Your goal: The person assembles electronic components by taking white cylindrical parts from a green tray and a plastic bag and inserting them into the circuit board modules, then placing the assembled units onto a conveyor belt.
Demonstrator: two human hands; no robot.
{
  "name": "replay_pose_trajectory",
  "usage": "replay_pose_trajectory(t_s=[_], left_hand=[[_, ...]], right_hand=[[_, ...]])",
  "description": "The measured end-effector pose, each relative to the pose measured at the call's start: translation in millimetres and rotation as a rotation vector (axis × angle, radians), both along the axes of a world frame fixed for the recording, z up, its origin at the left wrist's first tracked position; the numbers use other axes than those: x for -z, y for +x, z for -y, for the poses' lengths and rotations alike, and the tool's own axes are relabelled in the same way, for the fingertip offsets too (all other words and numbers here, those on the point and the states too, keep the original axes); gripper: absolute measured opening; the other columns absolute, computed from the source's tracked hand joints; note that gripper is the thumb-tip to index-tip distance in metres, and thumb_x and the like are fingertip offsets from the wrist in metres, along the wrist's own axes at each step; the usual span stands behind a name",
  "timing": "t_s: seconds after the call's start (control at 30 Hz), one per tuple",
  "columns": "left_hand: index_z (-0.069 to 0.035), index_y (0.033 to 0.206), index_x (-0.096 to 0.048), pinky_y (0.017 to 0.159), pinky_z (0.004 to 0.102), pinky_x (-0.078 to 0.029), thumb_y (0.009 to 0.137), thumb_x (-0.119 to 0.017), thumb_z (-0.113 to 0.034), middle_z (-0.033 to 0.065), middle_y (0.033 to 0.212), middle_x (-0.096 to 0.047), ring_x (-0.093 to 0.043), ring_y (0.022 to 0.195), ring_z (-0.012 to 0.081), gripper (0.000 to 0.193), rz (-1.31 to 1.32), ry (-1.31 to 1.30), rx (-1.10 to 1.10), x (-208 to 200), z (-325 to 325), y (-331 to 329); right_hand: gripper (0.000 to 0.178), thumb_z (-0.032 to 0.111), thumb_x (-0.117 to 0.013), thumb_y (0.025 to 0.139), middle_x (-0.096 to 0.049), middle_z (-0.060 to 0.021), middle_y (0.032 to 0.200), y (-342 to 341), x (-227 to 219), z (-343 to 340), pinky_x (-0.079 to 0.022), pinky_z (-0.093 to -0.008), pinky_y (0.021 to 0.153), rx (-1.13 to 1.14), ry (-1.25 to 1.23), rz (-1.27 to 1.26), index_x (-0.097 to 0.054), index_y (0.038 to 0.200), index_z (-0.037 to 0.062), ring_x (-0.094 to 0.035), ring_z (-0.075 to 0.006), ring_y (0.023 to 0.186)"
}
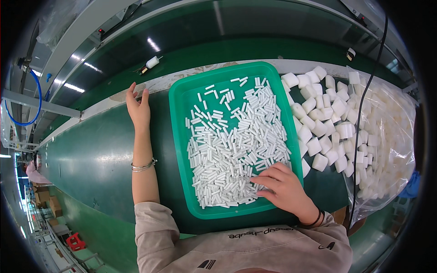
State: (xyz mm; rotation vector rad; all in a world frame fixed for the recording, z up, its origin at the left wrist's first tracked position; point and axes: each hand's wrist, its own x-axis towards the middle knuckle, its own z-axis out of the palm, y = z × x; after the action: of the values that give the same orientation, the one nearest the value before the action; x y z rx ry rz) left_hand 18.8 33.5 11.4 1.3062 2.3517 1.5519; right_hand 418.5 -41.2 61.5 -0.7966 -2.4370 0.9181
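Observation:
A green plastic tray (180, 109) lies on the dark green table in front of me, filled with several small white tubes (232, 145). My right hand (282, 186) rests on the tubes at the tray's near right corner, fingers curled among them; whether it grips any is not clear. My left hand (138, 107) lies flat and open on the table just left of the tray, fingers pointing away, holding nothing. A metal bangle (143, 166) circles my left forearm.
White block-shaped caps (318, 132) are heaped right of the tray, spilling from a clear plastic bag (387, 136). A black cable (364, 113) hangs down at the right. A small white part (152, 62) lies on the conveyor beyond the table's pale edge.

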Motion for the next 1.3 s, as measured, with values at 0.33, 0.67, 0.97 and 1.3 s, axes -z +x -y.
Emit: replay_pose_trajectory(t_s=[0.33, 0.67, 0.97, 1.3], left_hand=[[-0.008, 0.114, -0.049, 0.075, 0.0304, -0.041, 0.078, -0.058, -0.021, 0.0125, 0.113, -0.047, -0.045, 0.101, 0.0241, 0.039, -0.057, 0.02, 0.0, 4, 0, -4], [-0.01, 0.11, -0.052, 0.078, 0.0291, -0.04, 0.079, -0.058, -0.02, 0.0098, 0.112, -0.048, -0.048, 0.098, 0.021, 0.033, 0.021, 0.012, 0.034, 3, 1, -2], [-0.008, 0.103, -0.057, 0.077, 0.0277, -0.041, 0.079, -0.058, -0.016, 0.0088, 0.115, -0.049, -0.052, 0.091, 0.0171, 0.026, 0.043, 0.077, 0.079, 5, 0, -5], [-0.006, 0.1, -0.058, 0.075, 0.0261, -0.041, 0.079, -0.056, -0.011, 0.0084, 0.112, -0.052, -0.053, 0.088, 0.0149, 0.021, 0.11, 0.165, 0.084, 6, -1, -9]], right_hand=[[0.013, 0.009, -0.064, 0.066, -0.055, -0.0023, 0.075, 0, 4, 1, -0.043, -0.0307, 0.061, 0.008, -0.049, -0.014, -0.06, 0.078, 0.0085, -0.053, -0.0215, 0.071], [0.015, 0.009, -0.062, 0.07, -0.054, -0.0054, 0.073, -1, 3, 2, -0.043, -0.0322, 0.059, 0.048, -0.153, -0.024, -0.058, 0.084, 0.0079, -0.054, -0.0233, 0.069], [0.045, 0.024, -0.073, 0.057, -0.05, -0.0071, 0.11, -3, -11, 1, -0.041, -0.0346, 0.074, 0.067, 0.003, 0.043, -0.06, 0.099, 0.0125, -0.047, -0.0274, 0.094], [0.062, 0.028, -0.07, 0.059, -0.036, -0.0134, 0.128, -6, -10, 2, -0.033, -0.0455, 0.088, 0.088, 0.166, 0.232, -0.05, 0.116, 0.0133, -0.041, -0.0313, 0.106]])
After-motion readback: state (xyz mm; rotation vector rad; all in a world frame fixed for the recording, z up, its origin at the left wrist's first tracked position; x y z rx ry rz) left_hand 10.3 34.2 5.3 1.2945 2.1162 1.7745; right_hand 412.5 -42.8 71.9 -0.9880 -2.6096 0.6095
